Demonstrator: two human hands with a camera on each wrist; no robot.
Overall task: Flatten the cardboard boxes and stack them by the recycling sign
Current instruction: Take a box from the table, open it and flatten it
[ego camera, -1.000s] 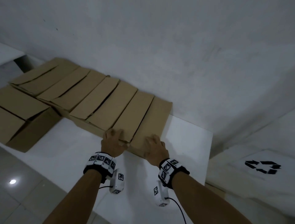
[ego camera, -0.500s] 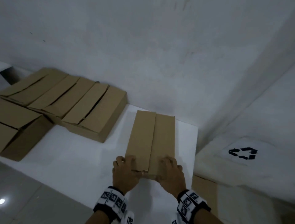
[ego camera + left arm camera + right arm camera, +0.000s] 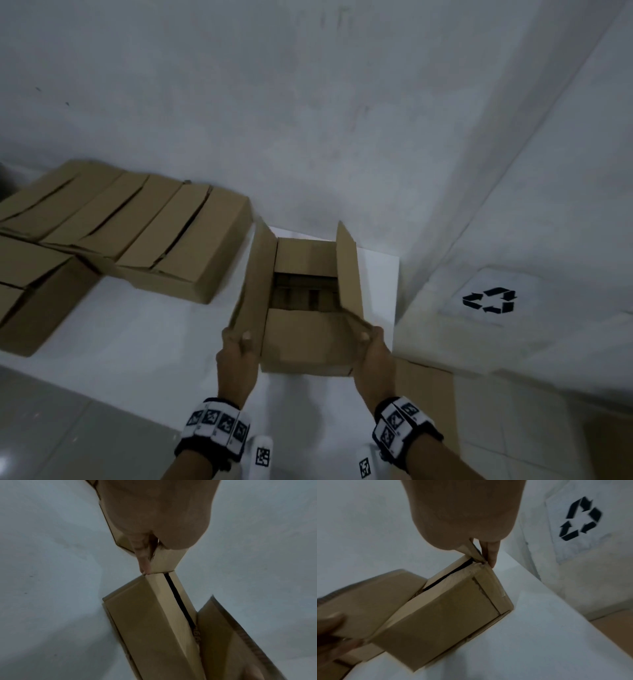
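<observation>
Both hands pinch the long top flaps of one box point(image 3: 308, 339) at their near corners: the left hand point(image 3: 238, 359) has its grip on the left flap point(image 3: 253, 284), the right hand point(image 3: 373, 356) on the right flap point(image 3: 347, 270), and both flaps stand spread apart. In the left wrist view one fingertip point(image 3: 145, 566) lies along the flap's edge; in the right wrist view a finger point(image 3: 489, 553) presses the flap's outer face at the corner. The box sits on the white bench point(image 3: 137, 342), near its right end and close to the wall point(image 3: 308, 120). Its two short flaps lie folded inward, with a dark gap between them.

To the left, well apart from the open box, a row of closed boxes point(image 3: 164, 240) runs back along the wall, with another box point(image 3: 34, 294) in front at the left edge. All are plain brown corrugated cardboard, matte and unprinted as far as can be seen.

To the right, a pale surface carries a sheet with a black recycling sign point(image 3: 489, 300), three chasing arrows, no words. Below it, beside the bench end, lies a flat piece of cardboard point(image 3: 428, 397), partly hidden by the right arm. Both wrists wear bands point(image 3: 215, 425) with black-and-white square markers. Grey floor tiles point(image 3: 51, 428) show at lower left.
</observation>
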